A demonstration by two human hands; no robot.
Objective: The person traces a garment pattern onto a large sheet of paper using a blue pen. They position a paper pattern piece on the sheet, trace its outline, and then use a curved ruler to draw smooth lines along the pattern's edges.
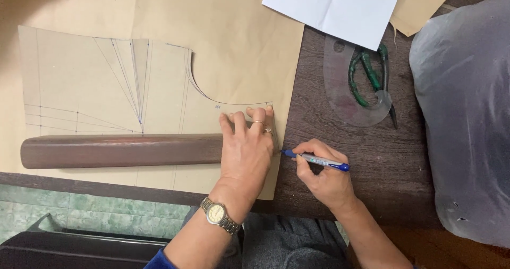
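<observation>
A long, dark wooden bar (122, 150) lies flat across a cut sheet of tan pattern paper (106, 88) marked with fine blue and pencil lines, some fanning to a point above the bar. The cut sheet sits on a larger brown paper sheet (239, 35) spread over a dark wooden table (319, 115).

The person's left hand (247, 146), with rings on the fingers and a gold-and-silver wristwatch (218, 214) on the wrist, presses palm down over the right end of the bar, fingers spread flat on the pattern paper near its right edge; it grips nothing.

Just beside it, the right hand (324, 176) is closed around a blue pen (316, 160), held nearly level, with the tip at the paper's right edge and close to the left hand's little finger. Whether the tip actually touches the paper cannot be told from this angle.

Further right on the table, a clear plastic curve ruler (345, 101) rests partly over green-handled scissors (372, 77). A white sheet of paper (334, 8) lies at the top, and a bulky grey plastic bag (462, 115) fills the right edge.
</observation>
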